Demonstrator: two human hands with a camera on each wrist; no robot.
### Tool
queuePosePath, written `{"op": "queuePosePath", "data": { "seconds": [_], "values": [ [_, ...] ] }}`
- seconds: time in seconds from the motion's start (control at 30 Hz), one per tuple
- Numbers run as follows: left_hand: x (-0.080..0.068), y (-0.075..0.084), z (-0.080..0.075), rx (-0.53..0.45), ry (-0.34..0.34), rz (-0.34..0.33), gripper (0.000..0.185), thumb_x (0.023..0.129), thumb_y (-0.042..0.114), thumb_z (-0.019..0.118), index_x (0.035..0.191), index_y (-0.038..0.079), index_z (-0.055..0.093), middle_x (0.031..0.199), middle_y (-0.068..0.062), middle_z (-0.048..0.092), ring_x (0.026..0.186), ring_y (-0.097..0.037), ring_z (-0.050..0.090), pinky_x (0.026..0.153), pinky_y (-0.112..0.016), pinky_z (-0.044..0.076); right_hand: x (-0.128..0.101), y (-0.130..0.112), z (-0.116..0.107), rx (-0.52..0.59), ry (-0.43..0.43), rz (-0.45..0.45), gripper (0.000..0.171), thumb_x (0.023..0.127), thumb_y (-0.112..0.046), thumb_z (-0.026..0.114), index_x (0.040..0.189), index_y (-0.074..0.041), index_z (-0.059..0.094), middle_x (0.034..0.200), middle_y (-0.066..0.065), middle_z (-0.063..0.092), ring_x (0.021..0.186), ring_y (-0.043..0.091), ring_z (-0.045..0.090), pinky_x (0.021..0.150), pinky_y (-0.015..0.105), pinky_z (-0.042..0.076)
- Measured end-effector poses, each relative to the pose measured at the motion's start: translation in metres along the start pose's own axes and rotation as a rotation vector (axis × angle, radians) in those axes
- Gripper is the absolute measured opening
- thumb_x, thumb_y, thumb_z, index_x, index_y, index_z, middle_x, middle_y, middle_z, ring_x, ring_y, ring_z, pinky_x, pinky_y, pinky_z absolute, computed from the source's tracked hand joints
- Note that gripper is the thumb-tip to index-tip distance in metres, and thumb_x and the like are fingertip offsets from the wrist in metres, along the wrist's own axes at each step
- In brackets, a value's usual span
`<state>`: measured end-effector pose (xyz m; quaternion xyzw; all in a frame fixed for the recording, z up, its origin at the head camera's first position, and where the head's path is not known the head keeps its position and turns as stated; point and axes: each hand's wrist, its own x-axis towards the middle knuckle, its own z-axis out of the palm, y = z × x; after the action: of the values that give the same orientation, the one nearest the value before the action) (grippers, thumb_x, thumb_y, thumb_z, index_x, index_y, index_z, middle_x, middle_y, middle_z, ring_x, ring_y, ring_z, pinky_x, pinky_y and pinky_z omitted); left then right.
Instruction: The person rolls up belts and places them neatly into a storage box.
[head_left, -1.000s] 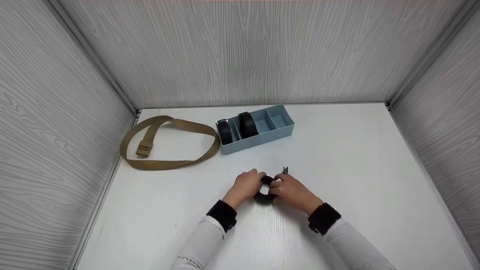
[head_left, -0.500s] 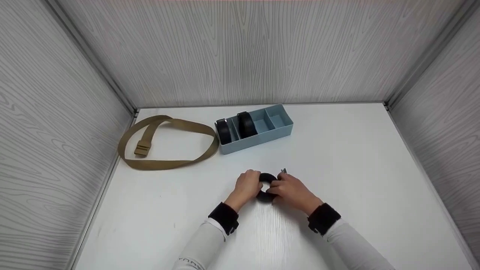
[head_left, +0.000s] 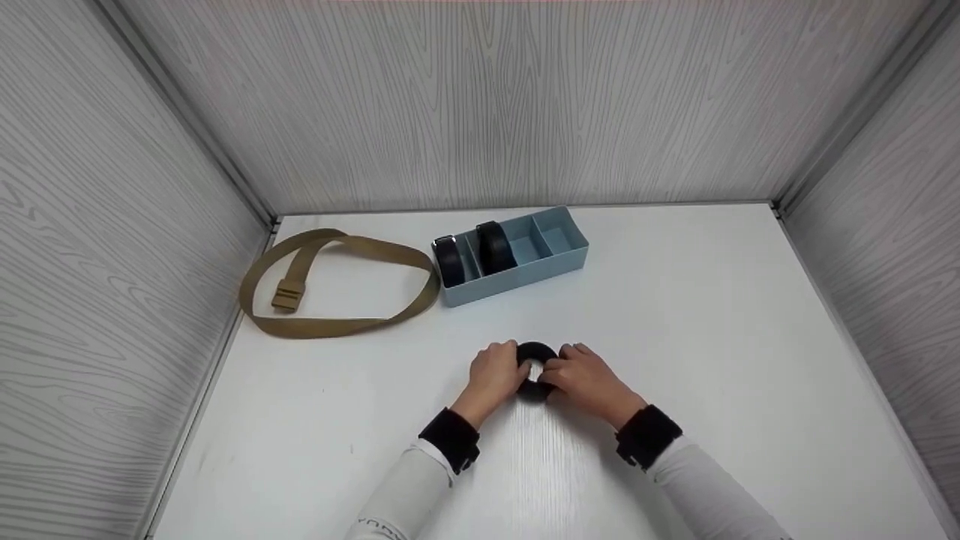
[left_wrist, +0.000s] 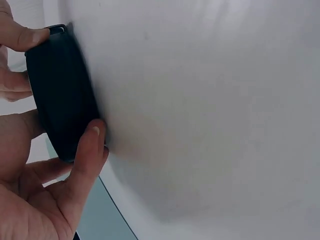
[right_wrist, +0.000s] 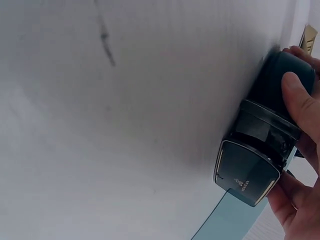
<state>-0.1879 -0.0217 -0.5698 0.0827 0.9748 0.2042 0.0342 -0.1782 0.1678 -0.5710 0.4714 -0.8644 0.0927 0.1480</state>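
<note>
Rolled black belt (head_left: 534, 373) now sits tighter between my hands on the white tabletop (head_left: 712, 315), its buckle tucked in from where it stuck out a second ago. My left hand (head_left: 495, 375) grips the coil's left side; my right hand (head_left: 589, 381) pinches the glossy dark buckle (right_wrist: 246, 172) against it.

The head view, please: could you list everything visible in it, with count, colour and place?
Rolled belt: one, black, on the table near its front middle, held between both hands.
Rolled belts in the organiser: two, black, in its left compartments.
Organiser: one, light blue, at the table's back middle.
Webbing belt: one, tan, looped flat at back left.
Table: one, white.
Left hand: one, grips the rolled belt.
Right hand: one, grips the rolled belt.
</note>
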Motion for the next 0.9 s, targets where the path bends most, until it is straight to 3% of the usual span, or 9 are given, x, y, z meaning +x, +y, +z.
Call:
{"op": "queuePosePath", "data": {
  "seconds": [0.23,0.4,0.53,0.67,0.77,0.9],
  "values": [
    [0.002,-0.001,0.0,-0.108,-0.024,0.015,0.01,0.083,0.01,0.067,0.087,0.002,0.064,0.084,-0.014,0.066,0.077,-0.03,0.066,0.068,-0.041,0.051,-0.002,-0.003,0.0,-0.046,0.011,0.014,0.026,0.07,-0.026,0.084,0.093,-0.018,0.075,0.088,-0.005,0.066,0.079,0.024,0.052,0.07,0.038,0.042],
    [0.011,-0.007,-0.008,-0.248,-0.086,-0.07,0.012,0.083,0.013,0.066,0.078,0.002,0.066,0.077,-0.008,0.064,0.066,-0.019,0.055,0.064,-0.034,0.047,-0.003,-0.005,-0.008,-0.1,0.052,0.014,0.029,0.078,-0.013,0.081,0.106,-0.012,0.072,0.11,0.0,0.064,0.099,0.026,0.057,0.083,0.042,0.047],
    [0.016,-0.013,-0.017,-0.38,-0.128,-0.151,0.018,0.084,0.015,0.066,0.079,-0.002,0.067,0.074,-0.008,0.063,0.057,-0.016,0.056,0.058,-0.027,0.046,-0.003,-0.005,-0.014,-0.086,0.117,-0.016,0.032,0.082,-0.002,0.073,0.113,-0.007,0.069,0.115,0.005,0.065,0.103,0.029,0.06,0.086,0.042,0.05],
    [0.018,-0.016,-0.025,-0.477,-0.18,-0.214,0.025,0.083,0.015,0.066,0.092,-0.009,0.065,0.079,-0.015,0.065,0.047,-0.015,0.06,0.053,-0.026,0.051,-0.005,-0.003,-0.018,-0.006,0.138,-0.035,0.044,0.079,-0.004,0.078,0.121,-0.005,0.067,0.122,0.01,0.064,0.11,0.031,0.061,0.089,0.042,0.051],
    [0.02,-0.015,-0.029,-0.542,-0.223,-0.249,0.025,0.082,0.013,0.065,0.093,-0.01,0.064,0.078,-0.017,0.065,0.042,-0.013,0.059,0.051,-0.029,0.053,-0.005,-0.001,-0.021,0.028,0.153,-0.042,0.051,0.075,-0.007,0.083,0.123,-0.005,0.065,0.125,0.012,0.063,0.113,0.031,0.061,0.089,0.042,0.052],
    [0.02,-0.013,-0.032,-0.594,-0.269,-0.272,0.021,0.082,0.012,0.064,0.091,-0.007,0.062,0.073,-0.013,0.063,0.039,-0.01,0.056,0.05,-0.03,0.053,-0.003,0.0,-0.023,0.017,0.174,-0.055,0.045,0.077,-0.005,0.082,0.119,-0.005,0.066,0.12,0.011,0.065,0.106,0.027,0.064,0.082,0.038,0.054]
  ]
}}
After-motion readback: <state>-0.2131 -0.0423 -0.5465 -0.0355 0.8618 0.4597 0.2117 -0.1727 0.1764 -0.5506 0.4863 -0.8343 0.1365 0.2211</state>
